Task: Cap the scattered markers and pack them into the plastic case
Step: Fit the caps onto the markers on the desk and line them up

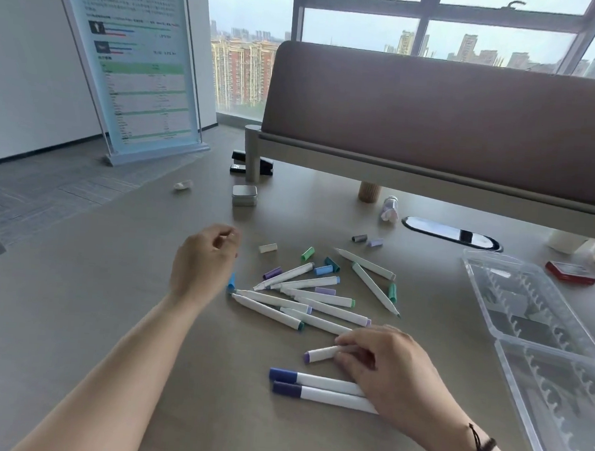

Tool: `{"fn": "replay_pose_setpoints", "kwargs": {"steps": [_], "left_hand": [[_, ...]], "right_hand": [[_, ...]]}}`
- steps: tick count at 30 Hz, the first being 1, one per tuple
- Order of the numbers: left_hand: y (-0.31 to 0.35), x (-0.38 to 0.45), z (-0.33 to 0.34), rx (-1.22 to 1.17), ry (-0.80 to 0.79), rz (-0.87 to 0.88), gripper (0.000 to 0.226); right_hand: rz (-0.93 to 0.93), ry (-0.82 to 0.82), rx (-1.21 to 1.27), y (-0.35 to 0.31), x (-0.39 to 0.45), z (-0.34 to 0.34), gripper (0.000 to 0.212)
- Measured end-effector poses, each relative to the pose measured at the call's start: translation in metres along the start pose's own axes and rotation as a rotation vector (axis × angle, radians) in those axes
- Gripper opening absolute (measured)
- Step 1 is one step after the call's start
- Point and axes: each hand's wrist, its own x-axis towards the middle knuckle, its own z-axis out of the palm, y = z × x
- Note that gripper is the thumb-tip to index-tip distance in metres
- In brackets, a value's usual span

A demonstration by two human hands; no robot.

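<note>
Clearly two capped markers (316, 388) beside right hand (395, 373).

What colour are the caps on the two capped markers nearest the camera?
Dark blue-purple caps on white barrels, clear in the head view.

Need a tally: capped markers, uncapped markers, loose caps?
Capped markers: 2
Uncapped markers: 10 (one in right hand, tip hidden)
Loose caps: 10
Total: 22
</note>
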Motion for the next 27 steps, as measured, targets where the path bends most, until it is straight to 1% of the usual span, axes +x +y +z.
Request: {"fn": "replay_pose_setpoints", "kwargs": {"steps": [2,4,6,11,13,15,18,21,25,27], "left_hand": [[-0.004,-0.007,0.006,0.238,-0.159,0.14,0.016],[-0.002,-0.017,0.013,0.441,-0.328,0.278,0.024],[0.004,-0.023,0.016,0.546,-0.396,0.34,0.029],[0.006,-0.022,0.014,0.609,-0.343,0.343,0.023],[0.005,-0.022,0.014,0.639,-0.324,0.349,0.022],[0.006,-0.023,0.015,0.645,-0.31,0.353,0.026],[0.003,-0.02,0.016,0.636,-0.336,0.336,0.032],[0.001,-0.018,0.015,0.581,-0.359,0.305,0.029],[0.0,-0.018,0.014,0.518,-0.325,0.286,0.022],[0.001,-0.018,0.014,0.466,-0.306,0.271,0.019]], "right_hand": [[0.021,-0.017,0.004,-0.002,0.0,-0.002,0.019],[0.022,-0.036,-0.023,-0.004,-0.002,-0.005,0.019],[-0.01,-0.035,-0.078,-0.005,-0.004,-0.008,0.019],[-0.035,-0.051,-0.189,-0.006,-0.008,-0.014,0.022],[-0.023,-0.058,-0.183,-0.008,-0.009,-0.015,0.021],[0.004,-0.051,-0.16,-0.01,-0.011,-0.018,0.023],[0.04,-0.04,-0.141,-0.011,-0.013,-0.019,0.027],[0.033,-0.046,-0.14,-0.009,-0.013,-0.02,0.025],[-0.026,-0.066,-0.208,-0.007,-0.011,-0.02,0.023],[-0.133,0.026,-0.283,-0.004,-0.01,-0.018,0.024]]}}
